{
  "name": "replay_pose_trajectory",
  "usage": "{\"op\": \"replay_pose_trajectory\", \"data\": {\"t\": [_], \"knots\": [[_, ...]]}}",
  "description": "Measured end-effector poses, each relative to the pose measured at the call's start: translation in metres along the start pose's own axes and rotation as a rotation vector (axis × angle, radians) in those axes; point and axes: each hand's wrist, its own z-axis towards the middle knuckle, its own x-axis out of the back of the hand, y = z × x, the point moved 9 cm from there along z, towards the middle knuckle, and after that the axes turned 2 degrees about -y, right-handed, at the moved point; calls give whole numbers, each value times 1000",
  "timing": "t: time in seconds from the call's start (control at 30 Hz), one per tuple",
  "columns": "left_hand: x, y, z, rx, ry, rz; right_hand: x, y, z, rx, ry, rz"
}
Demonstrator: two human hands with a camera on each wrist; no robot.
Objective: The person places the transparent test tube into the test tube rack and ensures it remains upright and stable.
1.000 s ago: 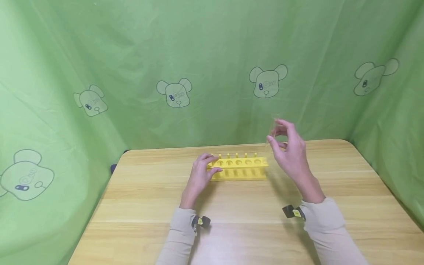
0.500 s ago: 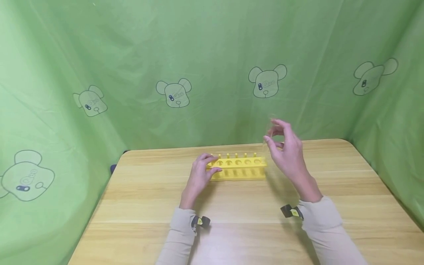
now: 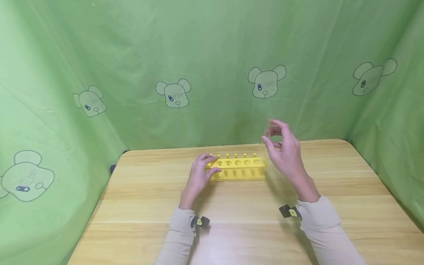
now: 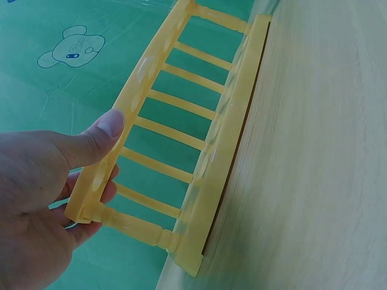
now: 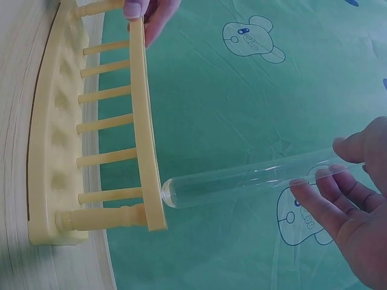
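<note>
A yellow test tube rack (image 3: 238, 173) stands on the table, with a row of round holes in its top plate and a row of pegs along the back. My left hand (image 3: 200, 171) grips the left end of the top plate between thumb and fingers, as the left wrist view confirms. Above the rack's right end, my right hand (image 3: 286, 147) pinches a clear test tube (image 5: 236, 181) near its upper part. The tube's rounded bottom is right at the top plate, by the end hole; whether it touches cannot be told.
The wooden table (image 3: 238, 209) carries the rack near its far edge. Behind and on both sides hangs a green curtain (image 3: 212, 48) printed with bear heads. A small black camera (image 3: 289, 211) is strapped at each wrist.
My right hand has moved slightly left with the test tube, bringing it over the rack's right end. My left hand keeps its grip on the rack.
</note>
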Motion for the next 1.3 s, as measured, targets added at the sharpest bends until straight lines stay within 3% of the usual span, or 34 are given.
{"op": "replay_pose_trajectory", "data": {"t": [1.3], "knots": [[3, 4, -1, -7, 0, -15, -12, -8, 0, 19, -22, 11]]}}
